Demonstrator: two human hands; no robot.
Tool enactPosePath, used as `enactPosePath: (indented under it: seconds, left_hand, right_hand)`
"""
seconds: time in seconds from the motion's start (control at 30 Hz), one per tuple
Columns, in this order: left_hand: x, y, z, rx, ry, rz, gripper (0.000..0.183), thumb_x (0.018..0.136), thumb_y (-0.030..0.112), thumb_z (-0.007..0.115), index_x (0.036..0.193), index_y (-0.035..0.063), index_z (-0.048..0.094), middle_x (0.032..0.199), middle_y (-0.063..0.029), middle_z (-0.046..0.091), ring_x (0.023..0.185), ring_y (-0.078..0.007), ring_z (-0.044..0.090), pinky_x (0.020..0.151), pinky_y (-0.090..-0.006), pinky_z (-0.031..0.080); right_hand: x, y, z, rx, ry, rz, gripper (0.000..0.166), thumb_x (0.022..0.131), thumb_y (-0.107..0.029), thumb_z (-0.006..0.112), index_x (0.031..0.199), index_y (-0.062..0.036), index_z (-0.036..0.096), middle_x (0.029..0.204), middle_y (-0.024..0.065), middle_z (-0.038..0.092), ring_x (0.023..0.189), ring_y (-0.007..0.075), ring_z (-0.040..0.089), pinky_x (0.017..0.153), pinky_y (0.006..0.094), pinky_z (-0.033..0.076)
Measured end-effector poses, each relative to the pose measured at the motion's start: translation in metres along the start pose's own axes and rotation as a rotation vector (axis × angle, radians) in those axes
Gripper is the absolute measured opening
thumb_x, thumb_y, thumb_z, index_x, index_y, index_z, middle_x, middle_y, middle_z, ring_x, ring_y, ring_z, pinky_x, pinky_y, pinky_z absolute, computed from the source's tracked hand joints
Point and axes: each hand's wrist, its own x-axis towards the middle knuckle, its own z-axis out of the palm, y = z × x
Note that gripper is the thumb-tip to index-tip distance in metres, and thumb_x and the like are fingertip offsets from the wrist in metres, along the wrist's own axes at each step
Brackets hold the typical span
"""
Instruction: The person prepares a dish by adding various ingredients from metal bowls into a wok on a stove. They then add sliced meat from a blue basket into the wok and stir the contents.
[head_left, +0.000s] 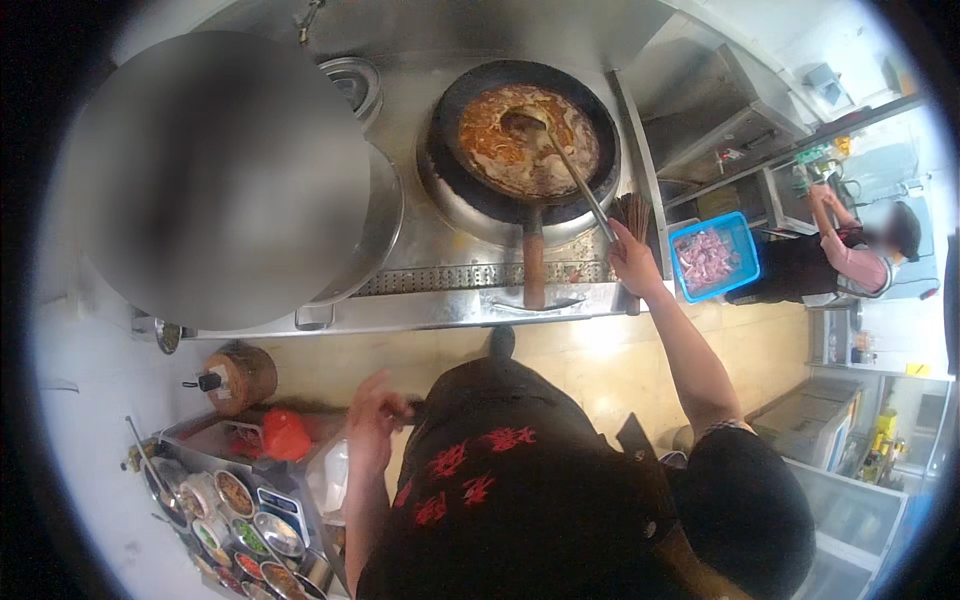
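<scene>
My right hand (636, 259) is closed around the end of a long ladle handle (581, 180). The ladle's bowl (525, 124) dips into a reddish-brown, foamy broth (487, 150) in a black wok (448, 120). The wok sits on a round burner ring, and its wooden handle (533, 262) points towards me over the stove's front edge. My left hand (379, 409), blurred, is low beside my dark apron (510, 480), fingers partly curled. A dark shape touches its fingertips; whether the hand grips it is unclear.
A bamboo wok brush (634, 221) stands right of the wok. Beyond it is a blue basket (752, 259) of raw meat pieces, near another person (855, 259). A large metal pot (386, 225) is left, partly blurred out. Several seasoning bowls (234, 491) stand at lower left, near a wooden stool-like block (251, 379).
</scene>
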Motion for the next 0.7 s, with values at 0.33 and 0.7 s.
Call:
enactPosePath:
  seconds: [0.33,0.7]
  left_hand:
    - [0.17,-0.046,0.215,-0.022,-0.476,-0.348,0.036,0.091,0.031,0.06,0.114,0.0044,0.052,0.105,-0.0074,0.063,0.094,-0.0188,0.063,0.072,-0.0317,0.049]
    - [0.202,-0.048,0.231,0.189,-0.47,-0.255,0.019,0.08,0.011,0.066,0.091,0.0045,0.051,0.067,-0.0046,0.057,0.054,-0.0149,0.059,0.044,-0.0302,0.049]
  right_hand:
    - [0.025,0.059,-0.002,0.142,0.079,-0.104,0.06,0.088,-0.004,0.052,0.144,-0.0106,0.032,0.085,0.0075,0.063,0.064,0.014,0.056,0.056,0.028,0.047]
    - [-0.008,-0.084,0.053,1.923,-0.375,0.264,0.026,0.096,-0.014,0.05,0.118,-0.0014,0.046,0.092,0.0089,0.056,0.059,0.0059,0.046,0.043,0.0169,0.039]
